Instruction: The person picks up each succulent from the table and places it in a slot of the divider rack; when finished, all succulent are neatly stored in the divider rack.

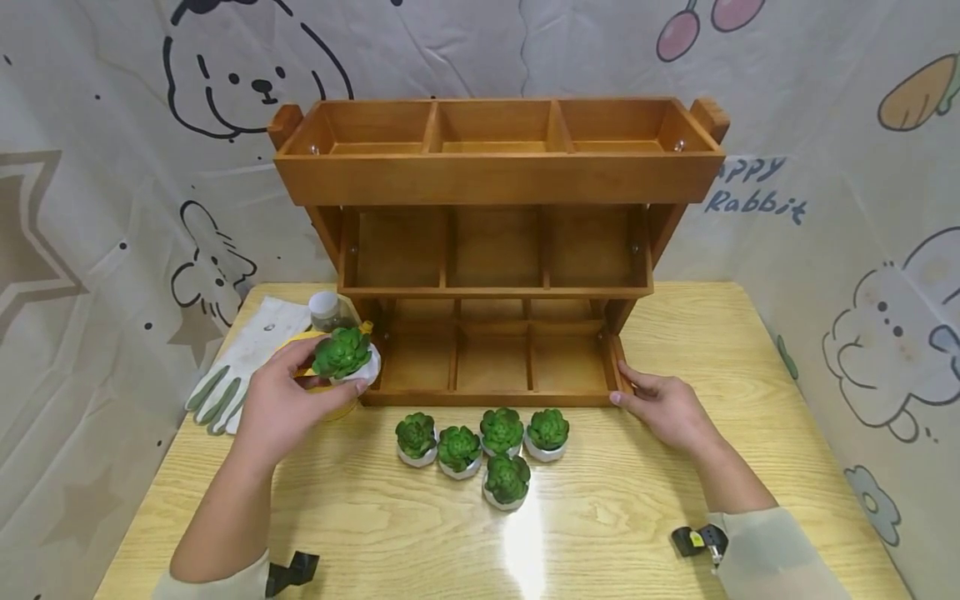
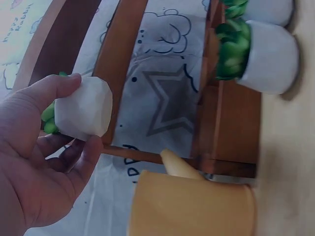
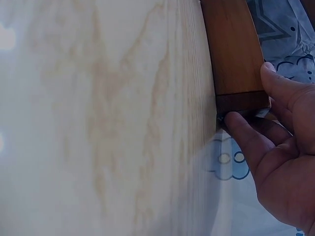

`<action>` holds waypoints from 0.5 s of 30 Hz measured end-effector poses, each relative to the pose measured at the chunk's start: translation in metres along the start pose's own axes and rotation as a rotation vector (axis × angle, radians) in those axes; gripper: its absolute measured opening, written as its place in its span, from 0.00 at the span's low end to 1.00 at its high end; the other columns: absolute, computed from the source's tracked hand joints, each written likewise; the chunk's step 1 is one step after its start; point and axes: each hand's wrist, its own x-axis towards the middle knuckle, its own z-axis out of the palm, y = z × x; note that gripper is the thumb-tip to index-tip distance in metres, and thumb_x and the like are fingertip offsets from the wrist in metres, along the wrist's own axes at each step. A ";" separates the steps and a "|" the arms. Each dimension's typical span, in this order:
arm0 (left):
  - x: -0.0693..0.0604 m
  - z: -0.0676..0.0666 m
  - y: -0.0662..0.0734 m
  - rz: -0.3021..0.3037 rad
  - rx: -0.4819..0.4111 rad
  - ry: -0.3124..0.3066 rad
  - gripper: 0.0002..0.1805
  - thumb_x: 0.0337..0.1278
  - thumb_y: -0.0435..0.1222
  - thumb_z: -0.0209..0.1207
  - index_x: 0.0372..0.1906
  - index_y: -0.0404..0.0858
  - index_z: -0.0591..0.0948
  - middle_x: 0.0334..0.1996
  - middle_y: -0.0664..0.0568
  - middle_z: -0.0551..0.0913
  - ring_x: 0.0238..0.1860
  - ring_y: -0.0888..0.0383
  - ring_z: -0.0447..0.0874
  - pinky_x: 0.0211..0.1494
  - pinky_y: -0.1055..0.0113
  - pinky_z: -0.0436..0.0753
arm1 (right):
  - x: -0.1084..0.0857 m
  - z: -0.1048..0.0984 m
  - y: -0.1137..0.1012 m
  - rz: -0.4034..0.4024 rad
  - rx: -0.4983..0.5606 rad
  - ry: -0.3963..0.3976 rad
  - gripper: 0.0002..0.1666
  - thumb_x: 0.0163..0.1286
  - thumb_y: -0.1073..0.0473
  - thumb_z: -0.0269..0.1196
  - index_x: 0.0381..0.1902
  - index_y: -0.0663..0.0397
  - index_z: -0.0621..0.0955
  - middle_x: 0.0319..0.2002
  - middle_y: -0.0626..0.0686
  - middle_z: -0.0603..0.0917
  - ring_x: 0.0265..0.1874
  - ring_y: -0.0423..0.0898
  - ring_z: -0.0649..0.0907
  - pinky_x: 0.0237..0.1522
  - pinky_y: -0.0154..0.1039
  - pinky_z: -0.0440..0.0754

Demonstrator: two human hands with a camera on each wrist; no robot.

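Pale sleeves (image 1: 780, 557) lie nearest; at the left of the wooden shelf (image 1: 498, 180), the left hand (image 1: 288, 404) finger-pinches a potted succulent (image 1: 343, 354) by its pot (image 2: 87, 109), likely sparing leaves; the right hand (image 1: 670, 407) grips the shelf's near right corner, perhaps steadying it.

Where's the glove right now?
In the head view, the glove lies on the left side of the table, beside the jar and near the left hand.

green succulent (image 1: 342, 353) in white pot (image 2: 84, 107), tilted, held up; upright three-tiered brown wooden shelf (image 1: 495, 292) close by.
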 end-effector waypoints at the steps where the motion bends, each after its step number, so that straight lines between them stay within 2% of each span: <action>1: 0.002 -0.001 0.002 0.003 -0.005 0.003 0.33 0.51 0.45 0.79 0.63 0.41 0.82 0.57 0.53 0.83 0.54 0.59 0.78 0.48 0.80 0.80 | 0.000 0.000 0.000 0.002 0.000 0.000 0.44 0.71 0.34 0.65 0.77 0.48 0.71 0.70 0.64 0.73 0.67 0.64 0.75 0.66 0.61 0.74; 12: 0.026 -0.005 0.024 0.016 -0.049 0.016 0.35 0.52 0.45 0.78 0.65 0.40 0.81 0.58 0.52 0.82 0.55 0.59 0.76 0.49 0.79 0.81 | 0.000 0.001 0.001 0.008 0.013 -0.003 0.43 0.72 0.34 0.65 0.77 0.47 0.71 0.71 0.65 0.72 0.67 0.64 0.76 0.65 0.61 0.76; 15: 0.034 -0.007 0.030 0.029 -0.044 0.020 0.34 0.52 0.46 0.78 0.64 0.39 0.82 0.57 0.51 0.82 0.52 0.57 0.77 0.46 0.79 0.81 | 0.001 0.000 0.002 0.003 0.008 0.002 0.43 0.72 0.35 0.65 0.77 0.47 0.71 0.71 0.64 0.72 0.66 0.63 0.77 0.64 0.61 0.76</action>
